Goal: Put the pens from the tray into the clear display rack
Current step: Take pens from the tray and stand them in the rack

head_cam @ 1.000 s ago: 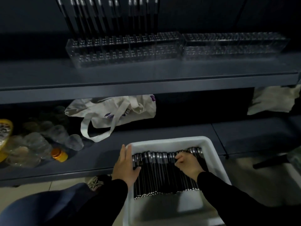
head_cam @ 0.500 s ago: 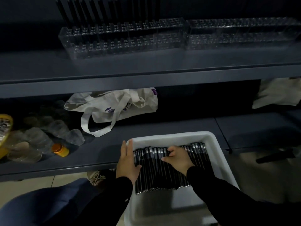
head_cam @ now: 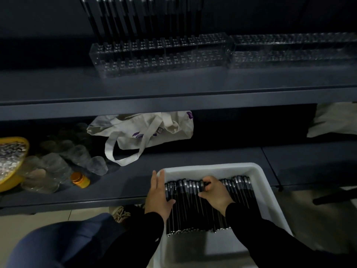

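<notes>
A: Left hand flat on the left rim of the white tray, fingers straight, thumb just over the edge against the outermost pens. Steadying, by the look of it.

B: Right hand down on the packed row of pens, fingers curled over the cap ends, apparently gathering a few. Hard to say how many are actually pinched.

A: Pens side by side in the tray, caps toward the shelves, tips toward the body. Clear display rack up on the upper shelf, well apart from the tray, with a batch of pens already standing in its back-left holes. Front row and the second rack on the right apparently unfilled.

B: Main risk: grabbing too many at once. Smooth barrels, tight packing, likely to fan out and slip on the lift.

A: Also a long reach upward past the shelf edge. Easy to knock a tip on it and drop pens onto the lower shelf near the cloth bag or the plastic cups.

B: Poor light too. Transparent holes hard to read, so misaligned insertion possible, or a nudge to the standing pens.
</notes>
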The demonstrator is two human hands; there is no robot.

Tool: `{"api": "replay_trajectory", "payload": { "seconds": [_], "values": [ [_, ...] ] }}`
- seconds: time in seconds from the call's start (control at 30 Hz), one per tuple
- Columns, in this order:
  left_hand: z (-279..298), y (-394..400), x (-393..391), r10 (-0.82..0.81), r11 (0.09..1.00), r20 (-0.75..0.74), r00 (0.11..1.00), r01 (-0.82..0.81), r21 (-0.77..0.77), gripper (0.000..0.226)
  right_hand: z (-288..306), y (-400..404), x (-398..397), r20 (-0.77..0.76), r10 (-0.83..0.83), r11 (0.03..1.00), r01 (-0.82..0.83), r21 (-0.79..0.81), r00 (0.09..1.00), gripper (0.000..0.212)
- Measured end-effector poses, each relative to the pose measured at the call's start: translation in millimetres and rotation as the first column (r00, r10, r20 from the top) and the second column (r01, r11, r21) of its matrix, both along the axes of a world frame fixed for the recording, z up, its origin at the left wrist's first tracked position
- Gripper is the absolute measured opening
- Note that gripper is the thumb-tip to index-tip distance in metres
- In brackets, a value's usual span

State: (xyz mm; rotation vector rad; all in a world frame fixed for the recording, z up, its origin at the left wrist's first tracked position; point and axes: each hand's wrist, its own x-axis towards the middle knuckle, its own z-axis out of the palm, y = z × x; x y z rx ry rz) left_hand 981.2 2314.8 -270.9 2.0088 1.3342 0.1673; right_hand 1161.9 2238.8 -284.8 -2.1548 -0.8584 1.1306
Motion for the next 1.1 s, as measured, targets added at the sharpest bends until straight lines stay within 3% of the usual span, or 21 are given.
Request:
{"api": "replay_trajectory", "payload": {
  "seconds": [0.17,0.4,0.53,0.67,0.73,0.83,0.93,1.1],
  "values": [
    [14,3,-8,-0.068,0.987,-0.103,0.992,0.082,0.135,0.098,26,-10,10,0.041,0.146,0.984,-0.149,0.098,0.988,0.054],
    [85,18,-14,-0.114,0.92,0.074,0.991,0.077,0.385,0.076,131,-4,24,0.261,0.148,0.905,-0.237,0.353,0.954,0.05],
    [132,57,-20,-0.071,0.737,0.221,0.973,-0.098,0.668,0.076,220,10,31,0.355,0.067,0.782,-0.27,0.562,0.932,0.052],
    [178,97,-16,-0.036,0.595,0.339,0.94,-0.252,0.763,0.056,300,40,46,0.286,-0.098,0.657,-0.154,0.738,0.953,0.06],
    [199,113,-13,-0.015,0.615,0.385,0.923,-0.295,0.731,0.055,332,59,56,0.266,-0.197,0.609,-0.095,0.787,0.944,0.061],
    [222,142,-8,0.049,0.719,0.383,0.923,-0.299,0.627,0.061,362,88,70,0.278,-0.312,0.512,-0.086,0.855,0.909,0.04],
    [234,165,-5,0.111,0.793,0.382,0.917,-0.314,0.522,0.071,371,119,84,0.286,-0.354,0.482,-0.088,0.872,0.89,0.032],
    [233,164,0,0.17,0.821,0.308,0.936,-0.307,0.481,0.073,373,168,99,0.319,-0.4,0.413,-0.142,0.9,0.859,0.034]
  ]
}}
